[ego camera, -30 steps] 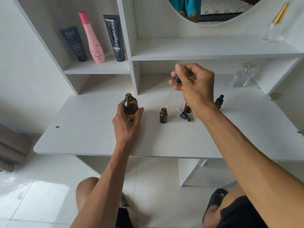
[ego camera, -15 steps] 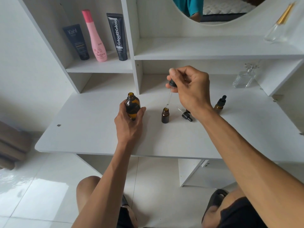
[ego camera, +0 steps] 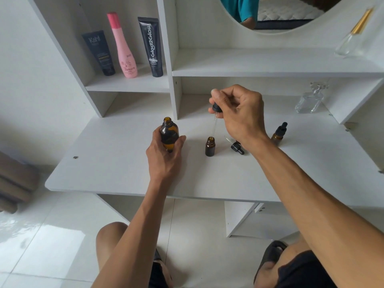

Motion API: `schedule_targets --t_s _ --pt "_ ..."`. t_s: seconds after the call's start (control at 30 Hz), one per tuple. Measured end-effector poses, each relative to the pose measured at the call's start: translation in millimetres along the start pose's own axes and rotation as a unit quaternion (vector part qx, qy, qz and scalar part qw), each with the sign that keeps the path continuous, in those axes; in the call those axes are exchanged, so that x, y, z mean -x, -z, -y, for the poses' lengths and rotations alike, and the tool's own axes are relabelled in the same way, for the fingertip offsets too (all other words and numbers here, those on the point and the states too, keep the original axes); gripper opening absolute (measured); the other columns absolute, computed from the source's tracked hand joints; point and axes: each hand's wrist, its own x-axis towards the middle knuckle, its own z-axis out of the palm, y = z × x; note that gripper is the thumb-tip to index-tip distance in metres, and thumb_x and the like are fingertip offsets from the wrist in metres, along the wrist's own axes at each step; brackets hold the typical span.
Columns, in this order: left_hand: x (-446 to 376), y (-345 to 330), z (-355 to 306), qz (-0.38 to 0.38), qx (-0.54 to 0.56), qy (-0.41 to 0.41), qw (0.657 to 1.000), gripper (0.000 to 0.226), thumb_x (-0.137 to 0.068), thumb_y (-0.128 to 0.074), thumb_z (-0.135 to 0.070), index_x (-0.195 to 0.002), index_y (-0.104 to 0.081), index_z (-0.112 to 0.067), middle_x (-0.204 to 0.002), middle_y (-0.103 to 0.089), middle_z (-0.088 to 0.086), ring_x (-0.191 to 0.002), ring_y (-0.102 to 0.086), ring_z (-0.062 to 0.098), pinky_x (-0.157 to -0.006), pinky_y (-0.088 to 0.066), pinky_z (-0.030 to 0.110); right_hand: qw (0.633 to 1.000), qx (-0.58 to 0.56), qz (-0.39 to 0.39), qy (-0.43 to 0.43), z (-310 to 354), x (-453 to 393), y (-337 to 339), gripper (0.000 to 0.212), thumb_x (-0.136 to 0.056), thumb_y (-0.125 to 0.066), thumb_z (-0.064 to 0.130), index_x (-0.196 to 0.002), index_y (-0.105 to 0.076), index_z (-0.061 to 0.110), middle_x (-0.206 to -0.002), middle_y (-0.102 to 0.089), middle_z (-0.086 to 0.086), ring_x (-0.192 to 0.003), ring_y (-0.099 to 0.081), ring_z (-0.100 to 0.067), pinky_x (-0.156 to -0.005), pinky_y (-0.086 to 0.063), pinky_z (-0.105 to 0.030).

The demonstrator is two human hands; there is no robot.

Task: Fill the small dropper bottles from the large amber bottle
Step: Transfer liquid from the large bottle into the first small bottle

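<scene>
The large amber bottle (ego camera: pixel 168 133) stands uncapped on the white desk (ego camera: pixel 116 163), and my left hand (ego camera: pixel 164 156) grips its lower body. My right hand (ego camera: pixel 239 113) pinches the black bulb of a glass dropper (ego camera: pixel 215 119), held upright with its tip at the open mouth of a small amber bottle (ego camera: pixel 210 146) standing mid-desk. A loose black dropper cap (ego camera: pixel 236 146) lies just right of that bottle. Another small bottle (ego camera: pixel 279 133) with its dropper cap on stands further right, partly behind my right wrist.
Two dark tubes (ego camera: pixel 99 53) (ego camera: pixel 151 46) and a pink bottle (ego camera: pixel 123 46) stand on the upper left shelf. A clear glass bottle (ego camera: pixel 310 100) sits at the back right of the desk, another clear one (ego camera: pixel 351 36) on the upper right shelf. A mirror hangs above.
My right hand has moved the dropper left and down, from off to the bottle's right to right above the small open bottle's mouth. My left hand stays on the large bottle.
</scene>
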Motion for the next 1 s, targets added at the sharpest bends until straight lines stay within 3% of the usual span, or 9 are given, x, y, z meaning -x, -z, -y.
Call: schedule_targets --t_s 0.47,1.0 --pt "0.5 0.3 0.0 0.0 0.006 -0.002 1.0 0.04 -0.092 -0.073 -0.028 -0.126 -0.057 -0.017 -0.089 -0.055 -0.028 -0.081 -0.052 -0.026 -0.067 -0.034 -0.005 0.999 0.034 0.003 0.037 3.0 -1.2 1.1 0.02 -0.094 -0.068 0.028 -0.08 -0.068 0.014 -0.079 -0.075 -0.001 -0.068 -0.075 -0.012 -0.066 -0.062 -0.03" --pt "-0.7 0.5 0.8 -0.001 0.002 -0.004 1.0 0.041 -0.091 -0.073 -0.028 -0.127 -0.058 -0.015 -0.092 -0.061 -0.015 -0.08 -0.053 -0.024 -0.068 -0.036 -0.002 0.998 0.041 0.008 0.048 4.5 0.7 -0.2 0.024 -0.095 -0.068 0.028 -0.083 -0.069 0.007 -0.079 -0.075 -0.003 -0.068 -0.075 -0.011 -0.063 -0.058 -0.021"
